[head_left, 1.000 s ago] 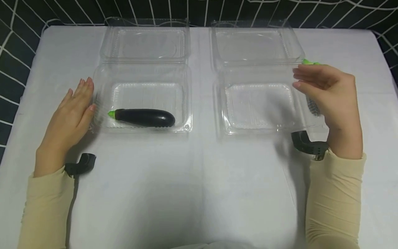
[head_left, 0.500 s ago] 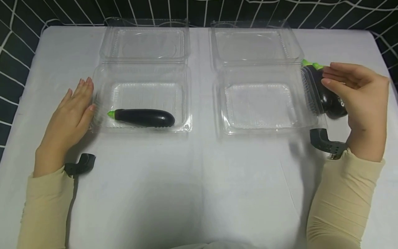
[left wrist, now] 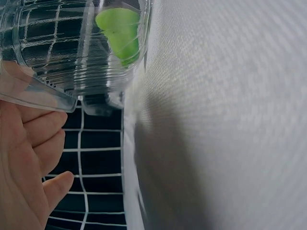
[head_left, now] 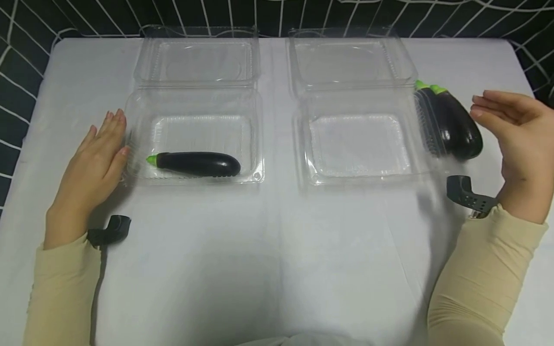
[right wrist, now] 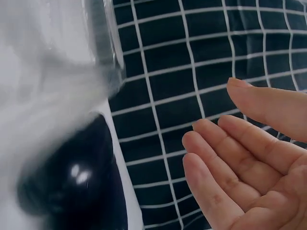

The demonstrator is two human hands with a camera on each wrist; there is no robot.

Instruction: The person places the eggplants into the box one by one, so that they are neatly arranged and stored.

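While left hand rests straight-fingered at the edge of left box, gripping nothing, right hand hangs loosely cupped, empty, near two eggplants just outside right box; probably firm, light, slick; grip round thick middle

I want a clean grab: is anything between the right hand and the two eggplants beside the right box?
Nothing visible blocks the right hand from the nearer eggplant. That one lies between the hand and the farther eggplant, which shows partly through the clear right box.
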